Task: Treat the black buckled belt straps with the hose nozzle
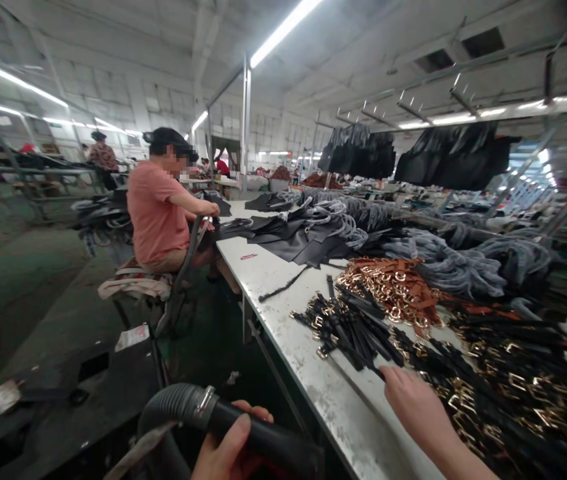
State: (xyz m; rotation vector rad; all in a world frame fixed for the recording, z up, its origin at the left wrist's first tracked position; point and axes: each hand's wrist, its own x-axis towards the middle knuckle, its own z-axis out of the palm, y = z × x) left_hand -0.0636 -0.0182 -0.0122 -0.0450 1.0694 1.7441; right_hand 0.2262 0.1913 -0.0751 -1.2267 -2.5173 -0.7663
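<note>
My left hand [228,448] wraps around a black hose [276,440], its thumb lying across the top. A ribbed grey section joins the hose behind a metal clamp [206,399]. Over the table, my right hand [413,399] has its fingers closed on the end of a black strap [379,375] at the edge of a pile. That pile of black buckle straps [363,337] has gold-coloured buckles. Behind it lies a heap of brown buckle straps [398,287], and more black straps [508,393] spread to the right.
The white table [343,400] runs away from me. Black sheet pieces [288,240] and plastic-wrapped coils [453,260] cover its far part. A seated person [156,207] works at the far left side. A dark bench [78,400] stands at lower left.
</note>
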